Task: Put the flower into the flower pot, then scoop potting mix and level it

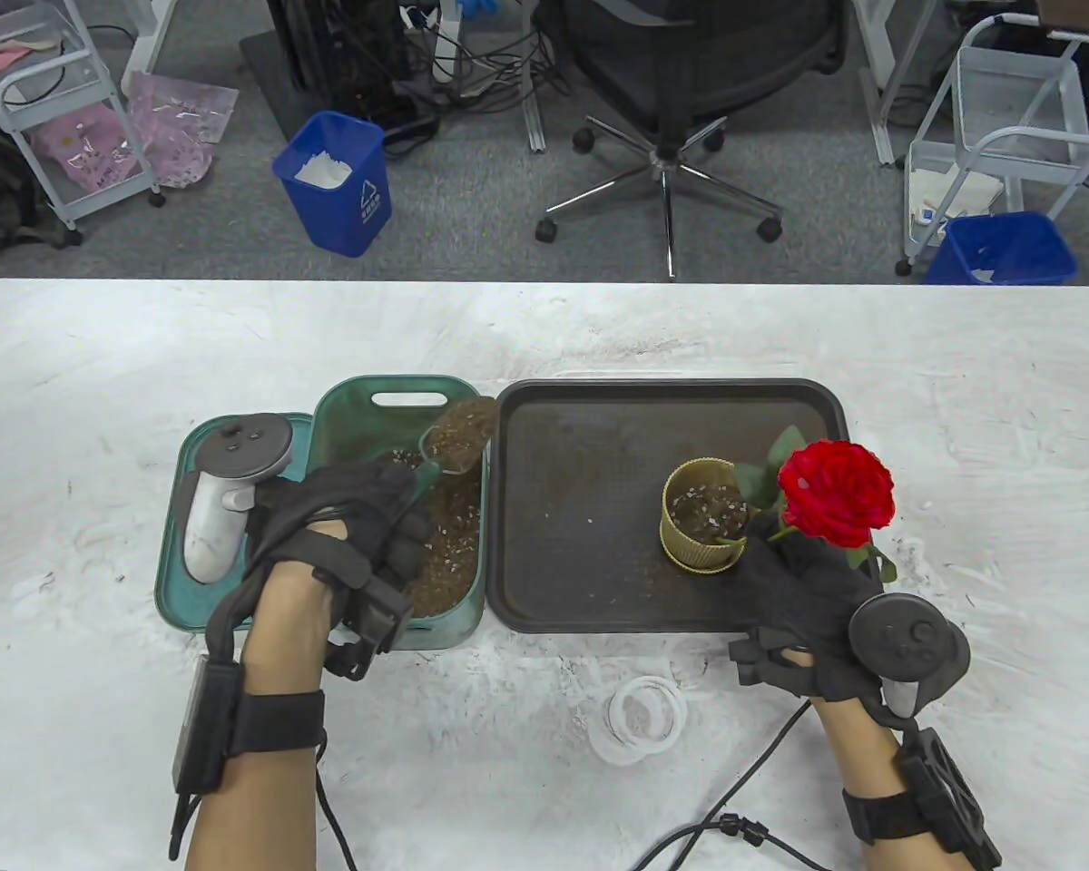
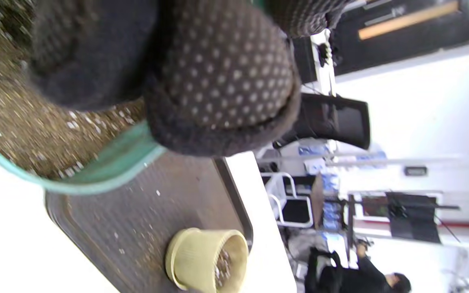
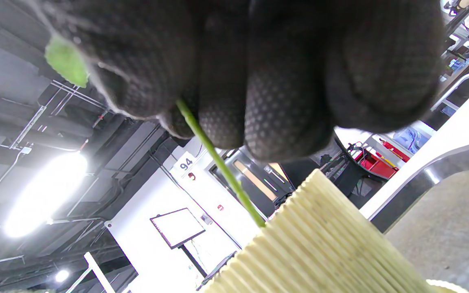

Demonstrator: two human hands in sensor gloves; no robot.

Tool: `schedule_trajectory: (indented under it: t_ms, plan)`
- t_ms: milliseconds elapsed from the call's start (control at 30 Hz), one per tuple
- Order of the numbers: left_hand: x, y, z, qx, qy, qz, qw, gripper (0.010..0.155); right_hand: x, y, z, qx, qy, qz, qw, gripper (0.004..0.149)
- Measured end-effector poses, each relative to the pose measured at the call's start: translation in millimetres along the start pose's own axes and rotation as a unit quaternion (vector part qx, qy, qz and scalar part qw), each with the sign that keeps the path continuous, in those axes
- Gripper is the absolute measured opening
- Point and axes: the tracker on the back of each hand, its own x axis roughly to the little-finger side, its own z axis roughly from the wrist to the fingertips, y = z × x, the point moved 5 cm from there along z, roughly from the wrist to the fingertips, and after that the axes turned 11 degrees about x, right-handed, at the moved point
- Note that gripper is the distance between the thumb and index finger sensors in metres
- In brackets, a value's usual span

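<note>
A red rose [image 1: 837, 492] leans over the right rim of the ribbed yellow flower pot [image 1: 704, 526], which stands on the dark tray [image 1: 599, 581] with some mix inside. My right hand [image 1: 803, 603] pinches the green stem [image 3: 218, 160], whose lower end goes down behind the flower pot [image 3: 320, 244] rim. My left hand [image 1: 349, 535] grips the handle of a scoop [image 1: 458, 435] heaped with potting mix, held above the green tub [image 1: 345, 426] of mix. The left wrist view shows the left hand's fingers [image 2: 218, 81] over the green tub [image 2: 108, 175], with the flower pot [image 2: 208, 258] beyond.
A teal lid [image 1: 177, 535] lies left of the tub. A coil of clear rings [image 1: 642, 719] sits near the front edge, beside a black cable [image 1: 735, 817]. Loose crumbs of mix dot the tray. Past the table's far edge stand an office chair, blue bins and wire carts.
</note>
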Motion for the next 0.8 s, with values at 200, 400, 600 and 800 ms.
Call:
schedule_trajectory:
  t_ms: [200, 400, 600, 800]
  plan:
    - [-20.3, -55.2, 29.3, 0.065, -0.044, 0.007, 0.997, 0.054, 0.6, -0.1, 0.0, 0.0, 0.002, 0.001, 1.0, 0.037]
    - [-22.9, -106.8, 69.2, 0.107, -0.062, -0.001, 0.992, 0.054, 0.8, -0.2, 0.3, 0.0, 0.004, 0.001, 1.0, 0.037]
    - [-9.7, -138.4, 104.8, 0.103, -0.049, 0.026, 0.993, 0.054, 0.7, -0.3, 0.4, 0.0, 0.003, 0.001, 1.0, 0.037]
    - [-0.4, -156.1, 121.5, 0.071, -0.038, 0.099, 0.992, 0.054, 0.7, -0.7, 0.7, 0.0, 0.003, 0.0, 1.0, 0.037]
